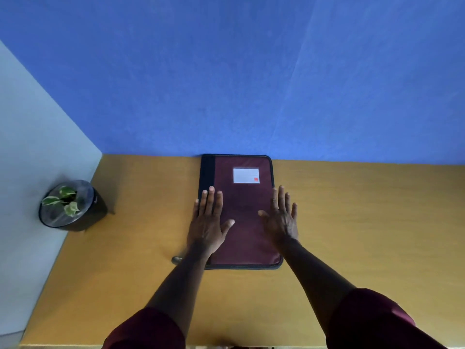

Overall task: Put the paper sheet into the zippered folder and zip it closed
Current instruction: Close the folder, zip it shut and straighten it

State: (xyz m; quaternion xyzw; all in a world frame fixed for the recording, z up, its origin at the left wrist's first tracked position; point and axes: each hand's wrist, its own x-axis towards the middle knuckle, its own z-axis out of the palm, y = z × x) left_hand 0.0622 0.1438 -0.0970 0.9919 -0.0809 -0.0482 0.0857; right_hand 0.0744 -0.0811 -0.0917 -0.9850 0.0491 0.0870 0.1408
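Observation:
A maroon zippered folder (242, 197) with a black spine on its left and a white label near its top lies flat and closed on the wooden table, its far edge against the blue wall. My left hand (210, 220) rests flat on the folder's left part, fingers spread. My right hand (281, 217) lies flat over its right edge, fingers apart. Neither hand holds anything. A small dark tab (177, 259) sticks out by the folder's near left corner. No paper sheet is visible.
The yellow-brown table (364, 222) runs wide to the right and toward me. A dark pot with a small green-leafed plant (69, 205) stands at the table's far left, by the pale side wall. The blue wall closes off the back.

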